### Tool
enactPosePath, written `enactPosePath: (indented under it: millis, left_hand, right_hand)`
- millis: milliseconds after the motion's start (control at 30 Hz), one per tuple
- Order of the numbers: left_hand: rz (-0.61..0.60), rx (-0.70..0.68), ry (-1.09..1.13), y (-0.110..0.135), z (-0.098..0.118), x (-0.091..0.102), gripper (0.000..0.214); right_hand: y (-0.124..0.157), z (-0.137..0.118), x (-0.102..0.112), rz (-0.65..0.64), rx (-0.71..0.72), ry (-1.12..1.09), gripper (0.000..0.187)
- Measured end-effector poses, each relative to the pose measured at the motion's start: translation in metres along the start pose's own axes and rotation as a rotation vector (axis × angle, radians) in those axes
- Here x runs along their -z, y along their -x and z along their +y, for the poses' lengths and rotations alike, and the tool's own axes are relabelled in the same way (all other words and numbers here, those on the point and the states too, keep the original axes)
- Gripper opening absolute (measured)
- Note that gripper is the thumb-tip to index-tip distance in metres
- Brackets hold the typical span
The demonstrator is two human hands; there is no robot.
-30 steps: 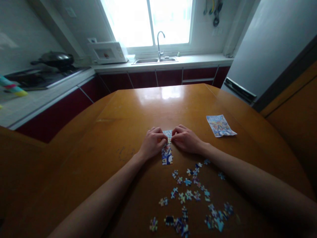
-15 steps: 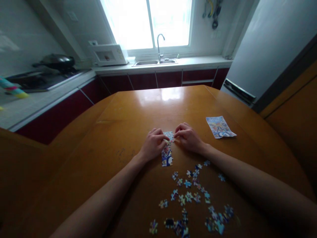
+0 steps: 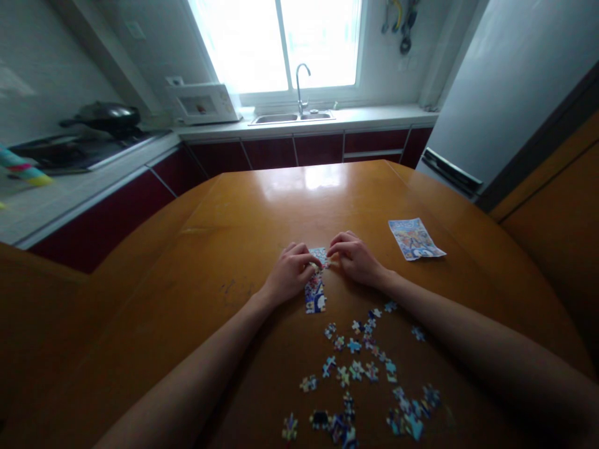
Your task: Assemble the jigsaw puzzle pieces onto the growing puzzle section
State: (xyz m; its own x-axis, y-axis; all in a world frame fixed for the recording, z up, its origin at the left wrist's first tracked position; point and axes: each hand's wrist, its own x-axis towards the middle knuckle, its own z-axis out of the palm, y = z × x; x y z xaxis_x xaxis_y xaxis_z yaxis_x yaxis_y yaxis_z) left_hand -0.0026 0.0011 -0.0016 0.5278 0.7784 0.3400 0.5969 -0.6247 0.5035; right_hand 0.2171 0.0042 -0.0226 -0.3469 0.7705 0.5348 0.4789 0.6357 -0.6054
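Note:
A partly joined jigsaw puzzle [image 3: 316, 301], a narrow upright strip in blue, white and mixed colours, lies on the table between my hands. My left hand [image 3: 294, 272] lies over its left edge, with bent thumb and index finger closed on the joined pieces. From the right, my right hand [image 3: 354, 259] reaches the strip's upper right edge, its thumb and index finger closed around a small puzzle piece [image 3: 327, 264] that the fingertips partly cover. Several loose puzzle pieces [image 3: 356, 371] are scattered on the near side, below and between my forearms.
A creased picture sheet [image 3: 415, 239] lies to the right of my right hand on the wooden table [image 3: 224, 218]. Beyond the table stand a counter with a sink [image 3: 292, 117], a white microwave [image 3: 206, 103], a wok [image 3: 110, 117] on the stove, and a fridge [image 3: 505, 81] at right.
My right hand's fingertips have shifted very slightly left towards the puzzle strip. My left hand stays on the strip, and the loose pieces lie as before.

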Motion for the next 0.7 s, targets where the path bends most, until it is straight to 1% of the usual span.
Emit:
enactPosePath:
  millis: [33,100,167,267,533,700]
  left_hand:
    - [0.014,0.006,0.009,-0.0003,0.0002,0.0002,0.023]
    - [0.049,0.023,0.021,-0.0009,0.0005,0.0007,0.022]
    - [0.062,0.030,0.024,-0.0012,0.0007,0.0010,0.020]
    - [0.041,0.023,0.026,-0.0008,0.0001,0.0008,0.021]
    - [0.015,0.011,0.029,-0.0005,-0.0040,-0.0011,0.024]
    - [0.010,0.014,0.035,-0.0007,-0.0029,-0.0007,0.025]
  right_hand:
    - [-0.0003,0.0012,-0.0001,0.027,-0.018,-0.011,0.031]
    - [-0.0005,0.0022,0.0000,0.038,-0.033,-0.015,0.032]
    - [-0.0004,0.0013,0.0004,0.008,-0.019,-0.010,0.032]
    - [0.0000,-0.0021,0.0011,-0.042,0.016,0.002,0.031]
    - [0.0010,-0.0027,0.0014,-0.134,0.045,0.050,0.036]
    - [0.0003,-0.0043,0.0009,-0.086,0.043,0.027,0.033]
